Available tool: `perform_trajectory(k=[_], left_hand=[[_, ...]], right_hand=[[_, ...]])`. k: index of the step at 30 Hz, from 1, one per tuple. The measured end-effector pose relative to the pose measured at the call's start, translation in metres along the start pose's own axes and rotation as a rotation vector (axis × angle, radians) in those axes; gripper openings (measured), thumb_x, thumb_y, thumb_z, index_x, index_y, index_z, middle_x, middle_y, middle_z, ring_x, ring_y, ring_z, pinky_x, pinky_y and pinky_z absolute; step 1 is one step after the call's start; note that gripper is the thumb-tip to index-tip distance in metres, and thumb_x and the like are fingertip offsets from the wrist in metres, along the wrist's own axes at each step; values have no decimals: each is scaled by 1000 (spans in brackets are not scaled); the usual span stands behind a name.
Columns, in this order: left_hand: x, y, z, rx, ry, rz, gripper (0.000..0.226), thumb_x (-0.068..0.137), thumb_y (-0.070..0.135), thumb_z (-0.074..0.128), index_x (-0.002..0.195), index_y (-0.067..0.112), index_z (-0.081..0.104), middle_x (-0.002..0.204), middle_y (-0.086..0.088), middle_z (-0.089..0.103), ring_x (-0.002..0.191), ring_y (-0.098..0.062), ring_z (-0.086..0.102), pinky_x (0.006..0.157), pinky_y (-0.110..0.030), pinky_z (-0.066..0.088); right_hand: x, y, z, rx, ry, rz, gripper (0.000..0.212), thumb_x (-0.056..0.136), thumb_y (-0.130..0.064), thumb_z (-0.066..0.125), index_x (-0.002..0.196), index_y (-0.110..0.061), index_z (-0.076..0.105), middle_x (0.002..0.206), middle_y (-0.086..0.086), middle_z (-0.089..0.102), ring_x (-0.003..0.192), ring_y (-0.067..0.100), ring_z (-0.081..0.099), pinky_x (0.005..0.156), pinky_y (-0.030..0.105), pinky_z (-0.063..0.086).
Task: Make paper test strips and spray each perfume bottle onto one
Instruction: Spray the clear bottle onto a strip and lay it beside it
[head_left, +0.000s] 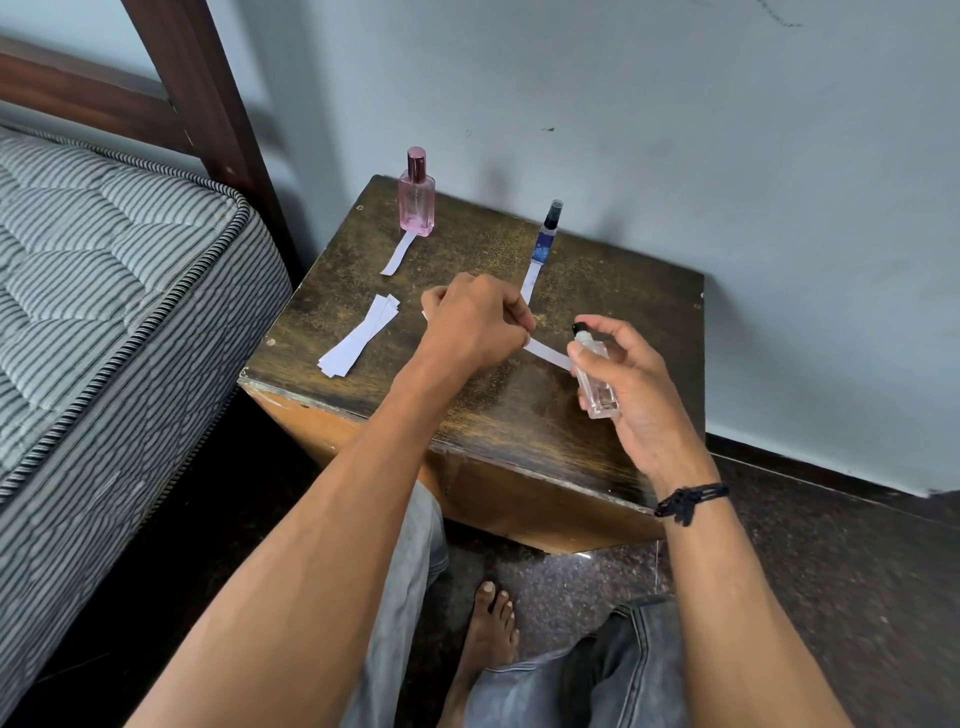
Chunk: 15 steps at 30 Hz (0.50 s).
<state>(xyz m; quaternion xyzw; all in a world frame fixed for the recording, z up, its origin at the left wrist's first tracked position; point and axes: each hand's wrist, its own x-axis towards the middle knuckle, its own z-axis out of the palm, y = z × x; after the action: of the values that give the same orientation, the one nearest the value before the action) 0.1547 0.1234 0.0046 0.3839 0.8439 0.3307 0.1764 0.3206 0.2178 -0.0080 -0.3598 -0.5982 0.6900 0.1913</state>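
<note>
Three perfume bottles are in play at a worn wooden table (613, 291) pushed against a pale wall. At the far left stands a pink bottle (416, 200) with a rosy cap, filled nearly to the shoulder with pink liquid. To its right, at the far edge, a slim blue bottle (546, 234) with a dark sprayer stands upright; its contents cannot be made out through the blue label. The third, a clear bottle (597, 376) with a black nozzle, looks almost empty of visible liquid.

Paper strips number at least six: one strip (398, 253) lies touching the base of the pink bottle, another (532, 280) runs from the base of the blue bottle toward the near side, a loose stack of spare strips (358, 338) (about three or four, overlapping) rests at the near left of the table, and one test strip (545, 354) is held in the air.

The left hand (475, 325) is closed in a tight pinch on the left end of that test strip. The right hand (631, 384), with a black cord at the wrist, is wrapped around the clear bottle, a fingertip on the nozzle, which sits just beside the strip's free end. A striped mattress (104, 249) flanks the table on the left.
</note>
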Motion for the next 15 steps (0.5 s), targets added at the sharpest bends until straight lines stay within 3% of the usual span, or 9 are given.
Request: perform_trajectory(k=[6, 10, 15], left_hand=[[0, 1, 2, 96, 21, -4, 16, 82, 19, 71, 78, 33, 77, 79, 21, 65, 116, -10, 53, 111, -40, 19], [0, 3, 5, 86, 24, 7, 24, 83, 14, 66, 73, 35, 72, 66, 24, 57, 112, -11, 56, 112, -43, 20], [0, 4, 8, 35, 5, -4, 27, 84, 11, 63, 72, 35, 69, 67, 20, 59, 106, -11, 59, 112, -43, 21]], right_hand=[[0, 1, -5, -130, 58, -28, 32, 93, -20, 75, 120, -34, 67, 97, -4, 69, 83, 17, 56, 71, 33, 46], [1, 4, -5, -372, 60, -92, 35, 95, -26, 71, 124, -41, 59, 80, 3, 72, 61, 9, 53, 65, 32, 44], [2, 9, 6, -724, 108, -227, 35, 93, -25, 64, 124, -39, 56, 84, -7, 67, 61, 11, 58, 59, 29, 43]])
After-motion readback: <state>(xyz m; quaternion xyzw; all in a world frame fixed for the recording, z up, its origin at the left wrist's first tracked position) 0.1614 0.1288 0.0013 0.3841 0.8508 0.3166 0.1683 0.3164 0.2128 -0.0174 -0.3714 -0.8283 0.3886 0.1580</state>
